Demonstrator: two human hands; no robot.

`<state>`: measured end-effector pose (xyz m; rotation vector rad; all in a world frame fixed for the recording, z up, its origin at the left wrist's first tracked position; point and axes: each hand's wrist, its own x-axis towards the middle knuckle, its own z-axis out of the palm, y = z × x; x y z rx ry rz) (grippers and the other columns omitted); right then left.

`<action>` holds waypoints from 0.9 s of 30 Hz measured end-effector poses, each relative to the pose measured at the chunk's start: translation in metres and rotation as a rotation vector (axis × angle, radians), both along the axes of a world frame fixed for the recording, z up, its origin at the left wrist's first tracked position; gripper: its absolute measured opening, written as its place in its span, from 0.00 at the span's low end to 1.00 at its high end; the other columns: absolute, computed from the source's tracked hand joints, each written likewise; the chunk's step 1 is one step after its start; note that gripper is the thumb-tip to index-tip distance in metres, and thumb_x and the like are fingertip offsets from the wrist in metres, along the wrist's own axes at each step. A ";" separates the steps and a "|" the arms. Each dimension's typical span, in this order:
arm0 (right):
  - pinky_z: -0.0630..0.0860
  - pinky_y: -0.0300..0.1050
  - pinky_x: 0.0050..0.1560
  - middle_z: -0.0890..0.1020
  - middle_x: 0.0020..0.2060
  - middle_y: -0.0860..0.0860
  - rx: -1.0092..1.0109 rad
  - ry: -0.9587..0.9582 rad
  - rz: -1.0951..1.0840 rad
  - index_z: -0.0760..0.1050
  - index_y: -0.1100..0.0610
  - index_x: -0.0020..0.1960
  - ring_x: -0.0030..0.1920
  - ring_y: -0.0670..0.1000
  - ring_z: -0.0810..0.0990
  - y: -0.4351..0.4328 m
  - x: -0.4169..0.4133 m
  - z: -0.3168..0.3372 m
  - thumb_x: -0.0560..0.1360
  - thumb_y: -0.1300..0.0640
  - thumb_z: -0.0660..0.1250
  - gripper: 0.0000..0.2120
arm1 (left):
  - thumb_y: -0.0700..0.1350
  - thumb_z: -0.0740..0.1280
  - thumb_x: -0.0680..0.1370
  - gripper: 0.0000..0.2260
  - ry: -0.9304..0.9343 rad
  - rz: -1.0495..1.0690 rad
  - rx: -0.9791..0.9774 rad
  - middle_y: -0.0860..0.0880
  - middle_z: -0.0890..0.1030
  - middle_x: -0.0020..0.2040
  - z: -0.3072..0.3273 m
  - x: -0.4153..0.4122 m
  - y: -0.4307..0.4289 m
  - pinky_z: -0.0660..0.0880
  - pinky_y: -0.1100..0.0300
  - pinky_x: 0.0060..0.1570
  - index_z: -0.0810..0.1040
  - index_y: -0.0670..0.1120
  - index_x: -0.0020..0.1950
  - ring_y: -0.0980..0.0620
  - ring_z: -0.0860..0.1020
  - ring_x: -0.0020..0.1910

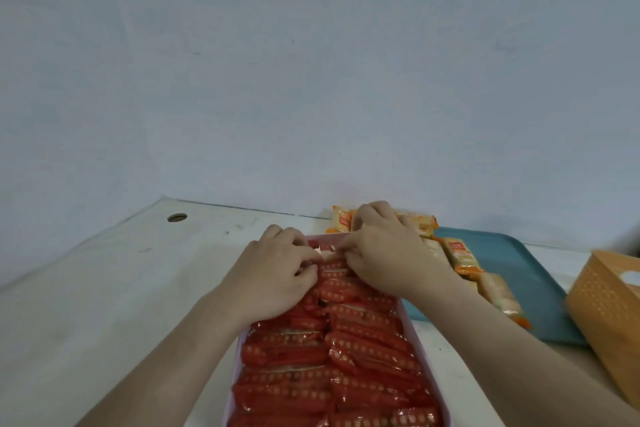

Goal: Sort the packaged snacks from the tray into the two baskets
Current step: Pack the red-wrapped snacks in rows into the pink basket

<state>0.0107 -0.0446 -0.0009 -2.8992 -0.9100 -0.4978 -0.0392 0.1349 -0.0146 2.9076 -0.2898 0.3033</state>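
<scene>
pink basket point(412, 326) brimming with red packets point(346, 374) | left hand point(277, 274), right hand point(388, 253) pinching one at far end | orange packets point(462, 257) waiting on tray point(512, 253)

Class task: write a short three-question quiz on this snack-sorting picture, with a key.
1. True or false: the pink basket holds red snack packets.
2. Where do the orange snack packets right of that basket lie? A) on the blue tray B) in the pink basket C) on a chair
3. Which hands have a grip on packets at the pink basket's far end?
Key: 1 true; 2 A; 3 both, the left hand and the right hand.
</scene>
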 end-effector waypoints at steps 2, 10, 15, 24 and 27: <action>0.64 0.56 0.59 0.70 0.60 0.50 -0.142 -0.075 -0.013 0.80 0.45 0.58 0.66 0.55 0.61 0.007 -0.002 0.004 0.78 0.53 0.57 0.16 | 0.54 0.55 0.80 0.15 0.000 0.011 0.017 0.59 0.75 0.57 -0.003 0.000 0.002 0.70 0.53 0.59 0.79 0.56 0.57 0.55 0.69 0.59; 0.60 0.49 0.67 0.75 0.63 0.52 0.460 0.220 -0.075 0.73 0.45 0.68 0.68 0.54 0.66 0.000 -0.007 -0.011 0.77 0.53 0.60 0.19 | 0.63 0.52 0.76 0.24 0.010 -0.010 -0.243 0.61 0.74 0.63 0.000 -0.024 0.012 0.66 0.56 0.66 0.71 0.56 0.67 0.57 0.69 0.66; 0.76 0.50 0.54 0.81 0.52 0.53 0.403 0.658 -0.220 0.71 0.56 0.65 0.54 0.55 0.80 -0.040 -0.048 0.005 0.81 0.45 0.55 0.19 | 0.59 0.59 0.78 0.21 0.195 0.231 -0.581 0.65 0.72 0.57 -0.003 -0.071 0.021 0.69 0.55 0.64 0.61 0.62 0.71 0.55 0.76 0.63; 0.81 0.45 0.31 0.82 0.35 0.54 0.597 0.745 -0.224 0.74 0.60 0.43 0.33 0.52 0.83 -0.014 -0.063 -0.002 0.82 0.53 0.53 0.17 | 0.33 0.60 0.78 0.21 0.152 0.250 -0.965 0.51 0.84 0.53 -0.006 -0.089 0.028 0.76 0.51 0.56 0.75 0.60 0.56 0.52 0.82 0.52; 0.83 0.49 0.35 0.83 0.34 0.56 0.661 0.739 -0.147 0.75 0.62 0.41 0.33 0.55 0.85 0.014 -0.057 -0.005 0.81 0.56 0.53 0.17 | 0.33 0.63 0.77 0.19 0.035 0.331 -0.983 0.51 0.83 0.55 -0.004 -0.086 0.056 0.75 0.48 0.58 0.78 0.59 0.54 0.50 0.81 0.54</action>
